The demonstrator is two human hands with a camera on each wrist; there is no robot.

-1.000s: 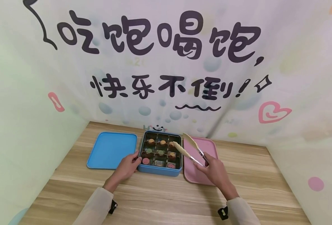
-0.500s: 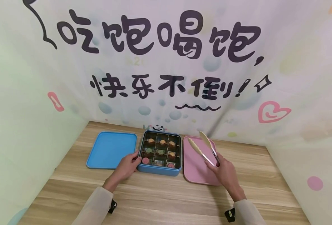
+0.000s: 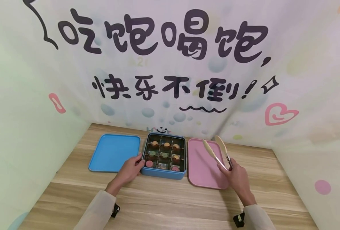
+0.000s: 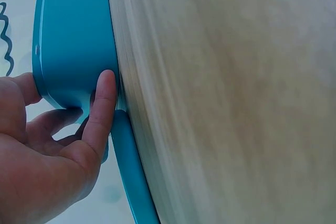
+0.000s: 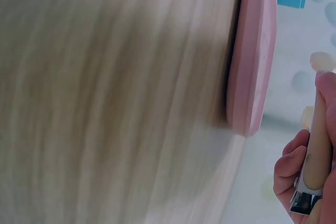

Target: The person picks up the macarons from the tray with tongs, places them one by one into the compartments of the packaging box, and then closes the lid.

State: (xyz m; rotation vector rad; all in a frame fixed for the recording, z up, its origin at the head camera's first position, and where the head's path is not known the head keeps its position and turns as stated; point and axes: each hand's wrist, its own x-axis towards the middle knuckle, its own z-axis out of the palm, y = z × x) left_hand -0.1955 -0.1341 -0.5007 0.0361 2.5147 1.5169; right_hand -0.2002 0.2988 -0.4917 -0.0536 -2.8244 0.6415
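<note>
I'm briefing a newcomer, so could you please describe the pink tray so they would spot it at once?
On the wooden table, find the divided blue box. Directly right of it, the tray lies flat. Its pink colour sets it apart from the box and the flat piece left of the box, both blue.

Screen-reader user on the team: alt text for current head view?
A person's right hand holds open tongs above a pink tray, while the left hand holds a divided blue box of small colored pieces at its left side. A blue lid or tray lies left of the box on a wooden table, before a lettered wall.
</note>
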